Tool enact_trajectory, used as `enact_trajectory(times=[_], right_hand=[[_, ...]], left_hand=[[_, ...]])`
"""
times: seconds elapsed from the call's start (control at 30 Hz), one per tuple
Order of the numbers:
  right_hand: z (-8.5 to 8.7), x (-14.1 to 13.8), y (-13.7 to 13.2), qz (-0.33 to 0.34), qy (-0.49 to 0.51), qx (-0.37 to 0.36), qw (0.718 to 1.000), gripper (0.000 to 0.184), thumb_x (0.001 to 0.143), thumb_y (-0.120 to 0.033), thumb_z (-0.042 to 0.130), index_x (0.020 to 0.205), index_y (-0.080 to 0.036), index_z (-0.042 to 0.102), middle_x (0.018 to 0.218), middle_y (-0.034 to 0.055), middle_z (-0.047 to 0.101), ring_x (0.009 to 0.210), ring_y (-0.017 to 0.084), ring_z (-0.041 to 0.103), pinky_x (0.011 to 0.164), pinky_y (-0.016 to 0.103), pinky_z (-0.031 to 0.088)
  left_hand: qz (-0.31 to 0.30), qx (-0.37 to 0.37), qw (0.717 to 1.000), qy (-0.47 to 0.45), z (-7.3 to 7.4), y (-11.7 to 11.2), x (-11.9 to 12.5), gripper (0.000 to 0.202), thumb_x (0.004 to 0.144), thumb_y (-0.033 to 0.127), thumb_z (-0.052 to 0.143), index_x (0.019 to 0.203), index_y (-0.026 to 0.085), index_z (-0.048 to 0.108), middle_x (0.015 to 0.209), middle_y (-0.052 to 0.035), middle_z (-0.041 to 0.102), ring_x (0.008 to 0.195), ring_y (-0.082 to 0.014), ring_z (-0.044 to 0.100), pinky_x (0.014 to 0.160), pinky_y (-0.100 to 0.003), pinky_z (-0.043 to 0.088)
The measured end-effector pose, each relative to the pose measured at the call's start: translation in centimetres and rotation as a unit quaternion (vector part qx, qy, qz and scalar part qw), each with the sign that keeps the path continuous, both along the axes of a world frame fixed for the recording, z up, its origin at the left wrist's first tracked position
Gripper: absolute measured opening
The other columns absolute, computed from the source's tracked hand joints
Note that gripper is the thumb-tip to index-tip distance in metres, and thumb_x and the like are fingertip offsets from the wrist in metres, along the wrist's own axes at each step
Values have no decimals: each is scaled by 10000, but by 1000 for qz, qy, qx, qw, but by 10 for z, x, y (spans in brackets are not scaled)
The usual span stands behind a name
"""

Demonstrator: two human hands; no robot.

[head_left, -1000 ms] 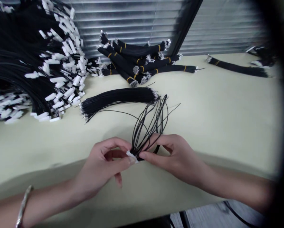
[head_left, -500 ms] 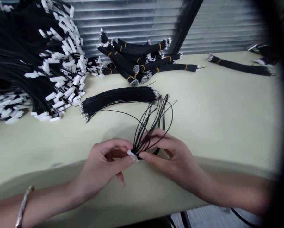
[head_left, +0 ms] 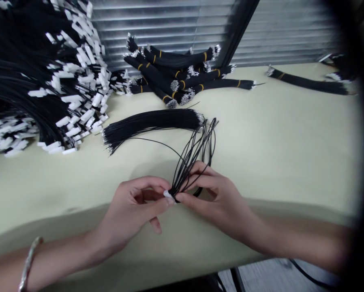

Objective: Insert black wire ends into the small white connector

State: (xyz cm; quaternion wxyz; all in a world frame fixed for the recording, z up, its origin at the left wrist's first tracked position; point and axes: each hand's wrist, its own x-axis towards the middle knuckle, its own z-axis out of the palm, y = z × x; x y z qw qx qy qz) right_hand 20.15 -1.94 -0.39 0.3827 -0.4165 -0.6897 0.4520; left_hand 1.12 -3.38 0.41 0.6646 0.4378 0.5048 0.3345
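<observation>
While both hands meet over the near edge of the table:
Left hand: the left hand (head_left: 133, 211) pinches a small white connector housing (head_left: 169, 195) between thumb and forefinger, other fingers curled under; a bracelet (head_left: 28, 263) sits on that wrist.
Right hand: the right hand (head_left: 218, 198) is closed narrowly on the black wires right at the housing, thumb tip against it, other fingers steadying the strands.
Wires in hand: a fan of thin black wires (head_left: 194, 150) rises from the housing and loops up and away, their far ends near the loose bundle.
Step in hand: judged from the grip, seating a wire end into the white housing; whether it is fully in cannot be told.
Next move calls for: a fine push along the wire's axis with the housing held steady, and the neighbouring strands kept out of the way.
Loose supply: an untied bundle of black wires (head_left: 151, 123) lies on the cream table (head_left: 291, 138) just beyond the hands.
Banded bundles: bundles tied with yellow bands (head_left: 182, 75) are stacked by the window blind (head_left: 170, 24).
Left heap: a large pile of wires with white connectors (head_left: 48, 81) fills the left.
</observation>
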Motion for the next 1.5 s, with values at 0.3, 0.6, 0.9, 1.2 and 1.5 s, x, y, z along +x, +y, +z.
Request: enact_trajectory(times=[0.3, 0.6, 0.9, 1.2, 1.5], right_hand=[[13, 2, 0, 30, 13, -13, 999, 48, 850, -185, 592, 819, -214, 613, 879, 9, 579, 897, 148, 547, 813, 272, 443], [11, 6, 3, 18, 34, -54, 998, 54, 839, -212, 613, 789, -202, 630, 850, 12, 574, 879, 155, 560, 790, 293, 455], [9, 6, 3, 4, 8, -71, 997, 94, 808, -245, 652, 761, -187, 594, 860, 12, 577, 869, 153, 574, 772, 288, 469], [9, 5, 2, 5, 18, -72, 997, 81, 803, -237, 648, 821, -204, 576, 880, 8, 558, 852, 145, 570, 773, 283, 476], [8, 4, 3, -6, 44, -74, 996, 121, 769, -240, 682, 757, -201, 568, 829, 12, 564, 863, 167, 581, 755, 301, 487]], left_hand=[[-11, 11, 1000, -17, 2, 2, 3, 183, 731, 224, 725, 887, 212, 632, 772, 13, 538, 575, -93, 515, 315, -137, 511], [-14, 0, 1000, -25, 0, 2, 1, 171, 746, 222, 718, 885, 223, 618, 750, 18, 546, 597, -99, 523, 325, -121, 505], [-18, 2, 999, -30, 2, 2, 3, 164, 735, 187, 709, 867, 227, 622, 759, 18, 557, 633, -114, 540, 338, -128, 509], [-14, -1, 999, -40, 2, 2, 2, 184, 724, 162, 715, 870, 226, 623, 771, 17, 540, 645, -114, 537, 336, -127, 512], [-28, -2, 999, -47, 1, 1, 1, 145, 750, 212, 712, 864, 239, 625, 747, 29, 508, 585, -86, 503, 340, -129, 519]])
